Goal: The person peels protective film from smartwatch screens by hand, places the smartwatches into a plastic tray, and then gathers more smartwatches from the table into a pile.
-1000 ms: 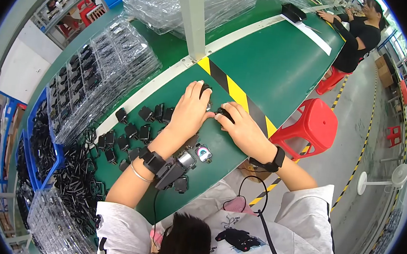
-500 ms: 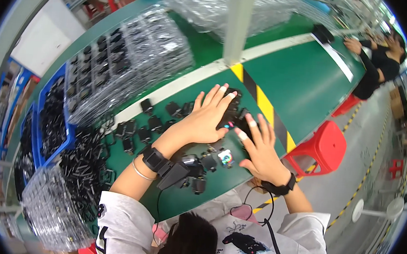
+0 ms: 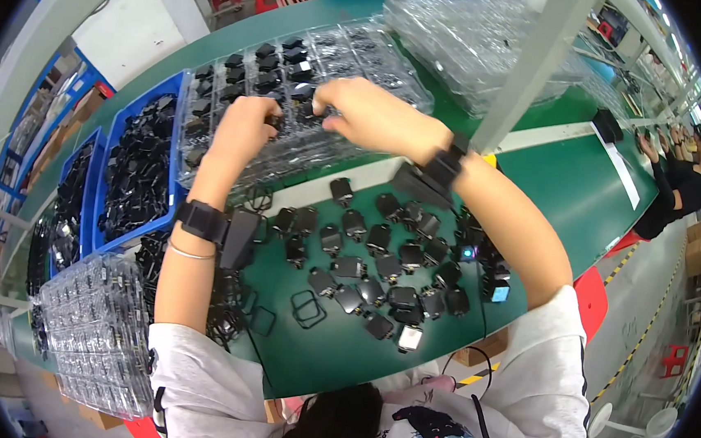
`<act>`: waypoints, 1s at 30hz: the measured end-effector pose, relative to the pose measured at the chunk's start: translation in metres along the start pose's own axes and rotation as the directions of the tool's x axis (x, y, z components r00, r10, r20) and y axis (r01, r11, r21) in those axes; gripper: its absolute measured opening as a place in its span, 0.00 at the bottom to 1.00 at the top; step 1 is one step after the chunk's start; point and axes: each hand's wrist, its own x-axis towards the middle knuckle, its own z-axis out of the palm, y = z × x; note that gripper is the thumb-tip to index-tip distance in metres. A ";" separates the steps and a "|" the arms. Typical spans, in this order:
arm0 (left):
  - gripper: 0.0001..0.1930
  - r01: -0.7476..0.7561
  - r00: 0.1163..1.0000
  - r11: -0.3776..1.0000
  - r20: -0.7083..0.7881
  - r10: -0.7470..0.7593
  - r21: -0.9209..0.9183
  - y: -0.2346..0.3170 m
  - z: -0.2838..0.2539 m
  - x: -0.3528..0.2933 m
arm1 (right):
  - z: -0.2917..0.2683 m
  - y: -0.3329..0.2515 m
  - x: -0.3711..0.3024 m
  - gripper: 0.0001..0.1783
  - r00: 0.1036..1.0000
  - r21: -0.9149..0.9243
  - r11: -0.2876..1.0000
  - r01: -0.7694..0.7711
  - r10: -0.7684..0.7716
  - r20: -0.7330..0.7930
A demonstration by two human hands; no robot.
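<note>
Both hands reach over a stack of clear plastic trays (image 3: 289,156) whose pockets hold rows of small black modules. My left hand (image 3: 246,128) is closed with curled fingers above the near-left part of the top tray, dark pieces beside its fingertips. Just right of it, my right hand (image 3: 366,121) has thumb and fingers bent together over the tray's middle. What either hand grips is not clear against the black modules behind. On the green table below lie many loose black square modules (image 3: 378,238); one has a white face (image 3: 409,337).
Blue bins (image 3: 131,235) heaped with black parts stand left of the trays. Thin black square frames (image 3: 308,309) lie on the table. More clear trays (image 3: 471,47) are stacked behind a grey post (image 3: 535,69). A red stool (image 3: 589,304) stands at right; a person (image 3: 691,180) sits farther off.
Both hands have left the modules on the table and moved up and left over the tray stack. Spread fingers have curled. The view has shifted, and more loose modules show.
</note>
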 end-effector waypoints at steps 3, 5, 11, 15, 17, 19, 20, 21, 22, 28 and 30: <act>0.17 0.014 0.999 1.000 0.050 -0.013 -0.020 0.006 0.000 0.005 | 0.034 0.030 0.041 0.11 0.992 -0.119 0.990 -0.068 0.080 0.100; 0.19 0.005 0.997 1.000 0.080 -0.003 -0.024 0.005 -0.010 0.004 | 0.049 0.030 0.050 0.13 0.997 -0.189 0.982 -0.005 0.020 0.079; 0.16 -0.085 0.979 0.996 -0.185 0.090 0.033 -0.032 -0.006 0.031 | 0.028 0.045 0.089 0.18 0.982 -0.070 0.980 0.185 -0.182 0.044; 0.11 0.080 0.997 0.993 -0.016 -0.079 0.083 -0.028 0.014 0.049 | 0.043 0.062 0.096 0.17 0.955 -0.015 0.997 0.077 -0.069 0.289; 0.17 0.106 0.994 0.979 0.019 -0.112 0.176 -0.033 0.018 0.054 | 0.039 0.064 0.101 0.17 0.953 -0.031 0.992 0.125 -0.111 0.282; 0.19 0.079 0.995 0.982 0.054 -0.089 0.174 -0.033 0.017 0.058 | 0.022 0.068 0.104 0.21 0.945 -0.009 0.998 -0.058 0.058 0.323; 0.21 0.133 0.981 0.983 0.123 -0.149 0.126 -0.022 -0.002 0.060 | 0.020 0.075 0.112 0.23 0.954 -0.017 0.994 -0.110 0.111 0.277; 0.11 0.143 0.987 0.986 0.056 -0.149 0.090 -0.023 -0.009 0.063 | 0.020 0.080 0.115 0.23 0.955 -0.019 0.994 -0.108 0.109 0.276; 0.13 0.126 0.992 0.987 -0.043 -0.122 0.103 -0.029 -0.006 0.073 | 0.021 0.085 0.119 0.23 0.967 -0.082 0.992 -0.096 0.112 0.227; 0.21 0.151 0.984 0.979 0.072 -0.162 0.137 -0.063 0.016 0.093 | 0.051 0.096 0.143 0.21 0.951 -0.200 0.977 -0.078 0.133 0.279; 0.22 0.148 0.982 0.980 0.100 -0.162 0.134 -0.064 0.020 0.092 | 0.036 0.091 0.149 0.21 0.942 -0.211 0.976 -0.054 0.120 0.313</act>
